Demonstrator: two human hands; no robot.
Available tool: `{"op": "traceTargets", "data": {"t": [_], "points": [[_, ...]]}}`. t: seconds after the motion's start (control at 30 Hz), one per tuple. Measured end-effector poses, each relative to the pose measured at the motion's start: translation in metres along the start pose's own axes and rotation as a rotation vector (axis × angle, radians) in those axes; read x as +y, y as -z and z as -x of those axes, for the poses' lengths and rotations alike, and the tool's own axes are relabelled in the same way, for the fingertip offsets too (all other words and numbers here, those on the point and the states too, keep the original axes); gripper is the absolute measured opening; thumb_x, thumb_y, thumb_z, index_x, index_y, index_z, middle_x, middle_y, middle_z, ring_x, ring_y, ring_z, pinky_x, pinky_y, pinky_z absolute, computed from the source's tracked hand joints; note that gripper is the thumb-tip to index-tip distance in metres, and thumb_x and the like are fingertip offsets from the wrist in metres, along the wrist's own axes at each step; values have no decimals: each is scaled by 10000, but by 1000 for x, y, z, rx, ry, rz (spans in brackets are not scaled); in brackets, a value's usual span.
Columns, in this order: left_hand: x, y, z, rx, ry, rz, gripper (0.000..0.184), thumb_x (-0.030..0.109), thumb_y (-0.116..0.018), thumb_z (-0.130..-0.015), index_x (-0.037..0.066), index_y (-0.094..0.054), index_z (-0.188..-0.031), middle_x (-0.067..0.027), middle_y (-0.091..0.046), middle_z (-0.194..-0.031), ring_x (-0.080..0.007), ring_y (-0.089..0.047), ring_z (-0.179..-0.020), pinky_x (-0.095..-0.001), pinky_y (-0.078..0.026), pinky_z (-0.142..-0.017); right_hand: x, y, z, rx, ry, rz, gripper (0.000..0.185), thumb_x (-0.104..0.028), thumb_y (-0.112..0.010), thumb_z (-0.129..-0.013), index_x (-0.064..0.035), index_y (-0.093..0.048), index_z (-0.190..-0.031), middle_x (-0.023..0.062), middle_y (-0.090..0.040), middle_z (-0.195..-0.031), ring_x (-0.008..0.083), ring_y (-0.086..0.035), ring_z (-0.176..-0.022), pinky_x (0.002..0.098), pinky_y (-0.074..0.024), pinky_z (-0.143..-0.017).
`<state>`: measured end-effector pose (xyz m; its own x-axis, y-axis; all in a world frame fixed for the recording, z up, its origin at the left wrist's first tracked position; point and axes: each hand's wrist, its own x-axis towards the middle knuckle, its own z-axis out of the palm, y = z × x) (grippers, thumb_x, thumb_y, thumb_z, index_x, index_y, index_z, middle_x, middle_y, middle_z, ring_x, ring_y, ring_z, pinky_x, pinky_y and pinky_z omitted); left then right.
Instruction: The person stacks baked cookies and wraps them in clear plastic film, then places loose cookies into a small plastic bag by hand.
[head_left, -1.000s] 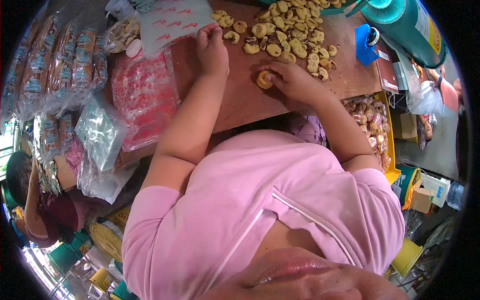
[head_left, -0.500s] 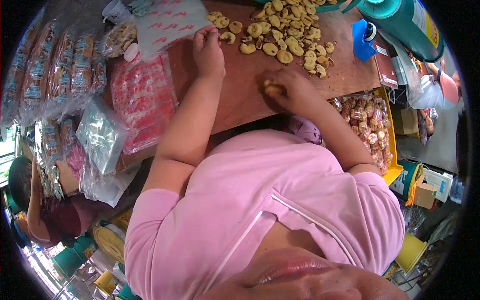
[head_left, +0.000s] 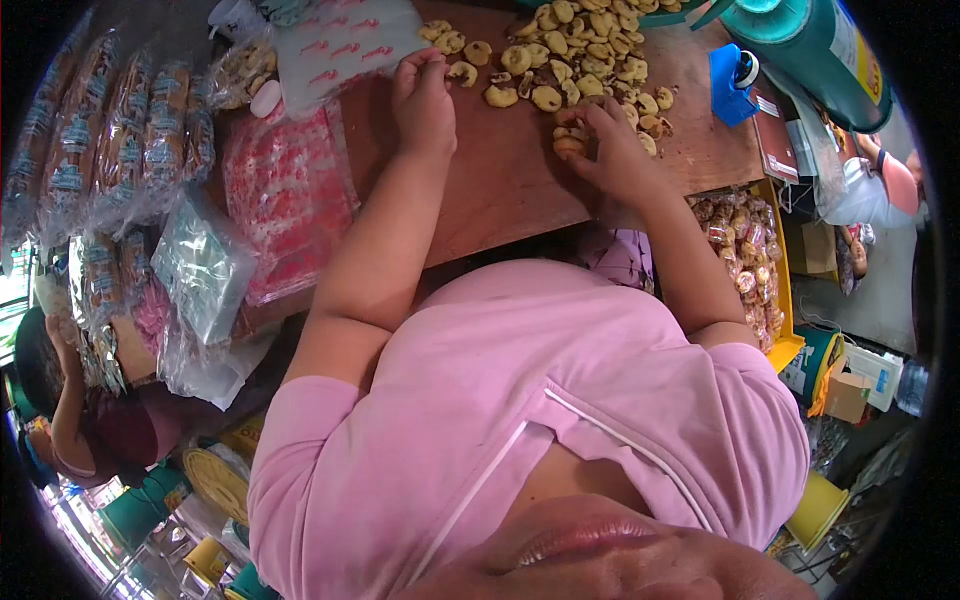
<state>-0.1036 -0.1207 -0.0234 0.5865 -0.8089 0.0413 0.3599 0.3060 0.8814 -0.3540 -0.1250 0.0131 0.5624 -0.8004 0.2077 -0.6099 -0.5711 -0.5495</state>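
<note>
Gripping small baked pcs (head_left: 570,147) w/ bent fingers, the right hand (head_left: 607,150) is above the worktop (head_left: 500,190), at the near edge of the loose pile of ring-like pcs (head_left: 580,65). Thumb and fingers close around these pcs; how many are inside, I cannot tell. The left hand (head_left: 427,100) has the fingers curled, beside the corner of the white plastic w/ red print (head_left: 345,45); whether it pinches this plastic, I cannot tell. A few loose pcs lie just R of its fingertips, apart from the main pile, which has also some dark bits.

On the L side of the worktop lie a pink-red printed plastic (head_left: 290,200), a white lid (head_left: 266,99) and a clear bag w/ pale pcs (head_left: 243,72). More to the L are long loaves (head_left: 110,130) in clear wrap, side by side, and below them a clear plastic packet (head_left: 205,270).

On the R side, a blue tape dispenser (head_left: 733,85) stands near the pile, close to a big teal container (head_left: 800,50). Below the R edge, a yellow crate (head_left: 783,250) holds many wrapped pcs (head_left: 745,255). 1 other person (head_left: 120,425) is at lower L, in a dark red top.
</note>
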Motion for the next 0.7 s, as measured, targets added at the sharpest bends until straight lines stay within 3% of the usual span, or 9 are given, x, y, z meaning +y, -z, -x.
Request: {"op": "traceTargets", "data": {"t": [0.07,0.17,0.27,0.43,0.53,0.7], "points": [[0,0,1,-6,2,-11,133,156,-610,-973,77,-607,-1079,1,-609,-991,-91,-558,-918,-243,-434,-779,1,-1,-1,3,7,-2,333,-213,-708,-867,-60,-636,-1153,228,-628,-1183,416,-607,-1115,468,-497,-965],[-9,4,-4,0,-25,-98,234,215,-625,-964,60,-624,-1139,-56,-649,-1068,-194,-605,-1010,-344,-478,-859,4,2,-11,-7,-50,10,425,-211,-727,-854,-56,-623,-1235,223,-639,-1208,383,-627,-1109,431,-505,-956],[0,-2,1,4,9,-16,118,159,-608,-976,95,-608,-1075,8,-599,-955,-80,-529,-852,-233,-423,-737,-13,5,-28,-45,-141,-66,522,-210,-754,-842,-32,-598,-1307,201,-648,-1236,334,-648,-1089,372,-506,-943],[5,-4,2,8,27,-38,103,157,-611,-979,98,-618,-1063,15,-595,-924,-76,-521,-818,-230,-417,-713,-10,-6,-43,-107,-162,-97,489,-224,-754,-830,-36,-628,-1263,196,-668,-1169,341,-652,-1058,388,-508,-936],[1,-1,0,5,9,-30,96,156,-615,-979,97,-624,-1054,14,-597,-911,-77,-523,-804,-235,-425,-701,-1,-16,-37,-82,29,130,504,-199,-765,-799,-51,-617,-1257,186,-642,-1196,345,-619,-1095,391,-498,-948],[5,-7,9,-52,61,9,115,188,-607,-990,97,-627,-1058,0,-619,-930,-93,-564,-831,-253,-468,-719,-6,-33,-19,34,53,6,600,-167,-780,-761,-73,-559,-1310,178,-550,-1276,367,-541,-1174,412,-462,-1001]]}}
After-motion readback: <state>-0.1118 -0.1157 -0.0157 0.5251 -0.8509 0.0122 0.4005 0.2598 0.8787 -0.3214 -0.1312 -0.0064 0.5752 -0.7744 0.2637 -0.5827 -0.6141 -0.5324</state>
